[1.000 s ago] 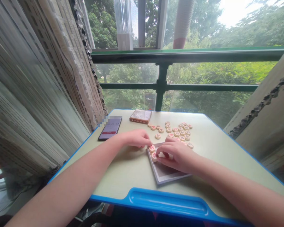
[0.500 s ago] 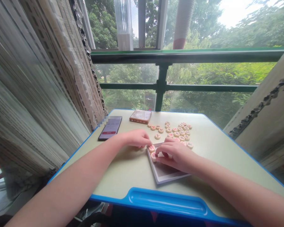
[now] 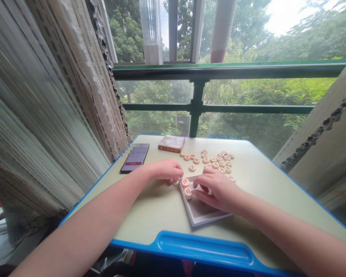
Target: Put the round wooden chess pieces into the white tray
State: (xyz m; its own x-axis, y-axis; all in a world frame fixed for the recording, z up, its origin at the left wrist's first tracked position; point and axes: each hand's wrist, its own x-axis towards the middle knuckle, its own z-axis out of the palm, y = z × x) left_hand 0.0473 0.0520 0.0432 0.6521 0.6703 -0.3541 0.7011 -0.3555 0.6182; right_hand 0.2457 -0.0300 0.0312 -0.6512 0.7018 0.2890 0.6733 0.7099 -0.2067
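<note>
A shallow white box tray lies on the table. Two round Chinese chess pieces with red characters sit along its left side: an upper piece in the corner and a lower piece below it. My right hand hovers over the tray, thumb and fingers apart, just right of the lower piece and holding nothing visible. Outside the tray's upper left corner, my left hand is closed with fingers curled down. Something pale shows under its fingertips, too hidden to make out.
Many loose Chinese chess pieces lie beyond the tray, some partly behind my right hand. A brown lidded box stands at the back, and a phone showing a timer lies left. A blue molded trough edges the table's front.
My right fingers have come off the lower piece and moved slightly right. The left fingertips have drawn back a little from the upper piece, leaving both pieces in the tray.
</note>
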